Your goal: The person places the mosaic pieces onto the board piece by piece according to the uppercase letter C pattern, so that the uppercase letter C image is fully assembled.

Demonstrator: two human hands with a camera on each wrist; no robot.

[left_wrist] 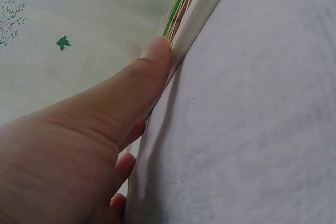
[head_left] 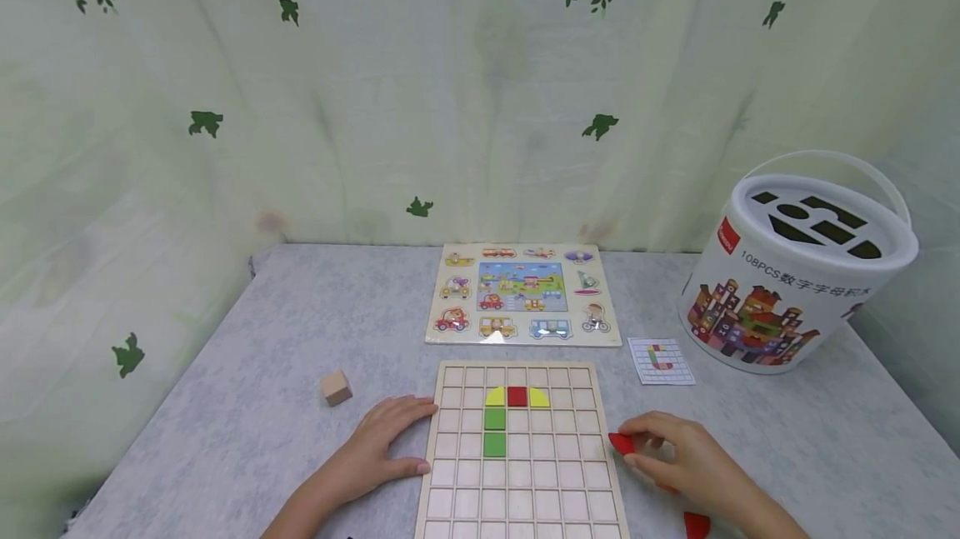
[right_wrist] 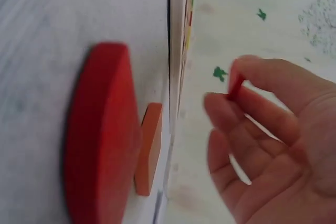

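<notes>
Vehicle puzzle bd (head_left: 521, 289) flat at back of bench (head_left: 247, 381), in front of pale leaf-print curtain (head_left: 450, 106); wht "108PCS" bucket (head_left: 795, 281) upright, back R; sm. wooden cube (head_left: 336, 388) on L side.

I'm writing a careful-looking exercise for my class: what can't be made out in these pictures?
Wooden grid board: near edge beyond the head view's bottom edge.
Small card: pattern too small to read exactly, head view.
Held red piece: partly covered by the right hand, head and right wrist views.
Loose red piece: cut off by the bottom edge, head and right wrist views.
Bucket: contents, if any, hidden by its wall, head view.
</notes>
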